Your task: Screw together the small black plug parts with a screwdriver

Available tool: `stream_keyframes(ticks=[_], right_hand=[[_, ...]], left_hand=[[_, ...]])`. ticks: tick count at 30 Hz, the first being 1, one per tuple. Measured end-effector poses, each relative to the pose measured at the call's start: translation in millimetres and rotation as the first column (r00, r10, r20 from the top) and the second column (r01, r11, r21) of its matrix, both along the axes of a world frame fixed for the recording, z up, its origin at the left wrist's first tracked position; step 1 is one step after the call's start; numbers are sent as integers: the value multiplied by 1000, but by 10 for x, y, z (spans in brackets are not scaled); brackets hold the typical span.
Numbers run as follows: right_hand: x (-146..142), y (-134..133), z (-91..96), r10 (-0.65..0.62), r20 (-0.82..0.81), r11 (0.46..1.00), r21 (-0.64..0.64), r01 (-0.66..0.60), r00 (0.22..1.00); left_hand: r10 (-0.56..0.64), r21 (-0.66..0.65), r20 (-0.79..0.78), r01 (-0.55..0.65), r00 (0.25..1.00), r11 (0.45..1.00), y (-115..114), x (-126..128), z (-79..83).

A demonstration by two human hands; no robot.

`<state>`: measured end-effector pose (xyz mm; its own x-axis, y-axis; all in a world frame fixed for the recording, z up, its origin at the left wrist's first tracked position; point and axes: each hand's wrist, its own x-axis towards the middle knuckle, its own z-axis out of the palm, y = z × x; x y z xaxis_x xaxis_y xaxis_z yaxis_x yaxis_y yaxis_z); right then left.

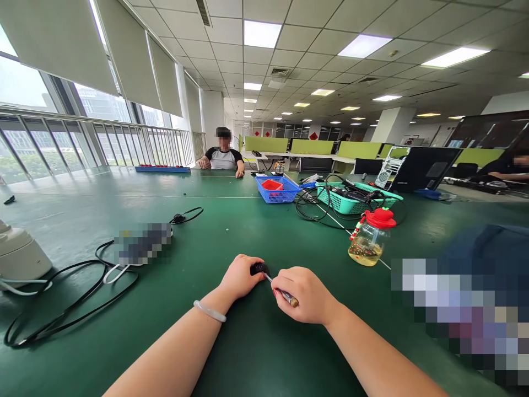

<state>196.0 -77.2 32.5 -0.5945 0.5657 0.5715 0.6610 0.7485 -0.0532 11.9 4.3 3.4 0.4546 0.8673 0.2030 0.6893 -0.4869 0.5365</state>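
Remotely, I am pinching a small black part [259,268] with the left hand [239,279], well in from the green table's [231,218] far edge, while the right hand [305,295] is gripping a slim tool [288,298] pointing lengthwise forward-left at that part.

A small black thing [259,268] is held on the green table [231,226] by the left hand [242,275]. A thin tool [289,298] is gripped by the right hand [306,295], and its tip is pointed at the black thing. To the right, a red-topped jar [374,237] is partly filled with yellow liquid [363,253]. Farther back, black wires [357,193] are piled in a green basket [346,205]. A person [223,160] is seated across the table.
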Motion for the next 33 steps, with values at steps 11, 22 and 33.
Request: stream_keyframes(ticks=[11,22,33], right_hand=[[-23,22,-58,-22,84,998,53,17,996],[-51,-32,-39,-20,186,994,-97,39,982],[-63,24,-56,-60,106,996,-57,66,993]], left_hand=[[-2,15,-33,3,999,1000,2,8,-3],[34,-11,-64,-35,997,999,-10,8,27],[-3,33,-89,6,996,999,-33,11,23]])
